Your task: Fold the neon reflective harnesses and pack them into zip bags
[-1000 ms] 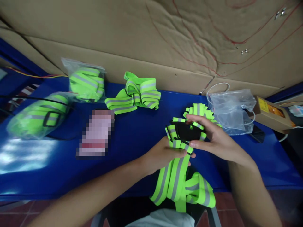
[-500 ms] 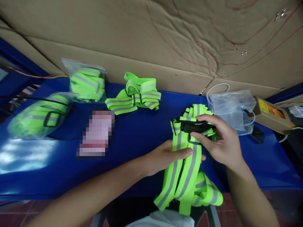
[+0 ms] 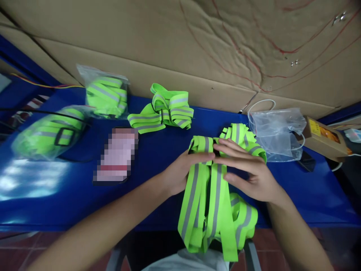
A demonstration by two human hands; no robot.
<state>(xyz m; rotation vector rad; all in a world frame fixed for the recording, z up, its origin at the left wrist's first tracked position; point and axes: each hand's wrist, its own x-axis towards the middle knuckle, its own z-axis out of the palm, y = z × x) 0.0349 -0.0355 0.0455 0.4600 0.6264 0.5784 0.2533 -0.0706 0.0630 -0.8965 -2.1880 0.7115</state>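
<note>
A fluorescent green reflective strap (image 3: 217, 199) with a grey stripe hangs in long loops over the table's front edge toward my lap. My left hand (image 3: 180, 171) grips its upper end, thumb across the folded top and the other fingers hidden behind. My right hand (image 3: 251, 173) has its fingers stretched out, fingertips touching the folded part near the left thumb. Just behind the right hand lies a bunched pile of the same green strap (image 3: 238, 131). The black buckle is mostly covered.
On the blue table (image 3: 158, 158) are a loose green strap bundle (image 3: 177, 107), two bagged bundles (image 3: 105, 96) (image 3: 50, 133) and a pixelated phone (image 3: 117, 156). Clear plastic bags (image 3: 278, 130), a dark flat object (image 3: 307, 161) and a cardboard box (image 3: 324, 139) stand right. Cardboard (image 3: 141, 45) lines the back.
My left hand has moved up and left to the strap's top end. The right hand has let go of the black buckle and opened its fingers over the folded strap.
</note>
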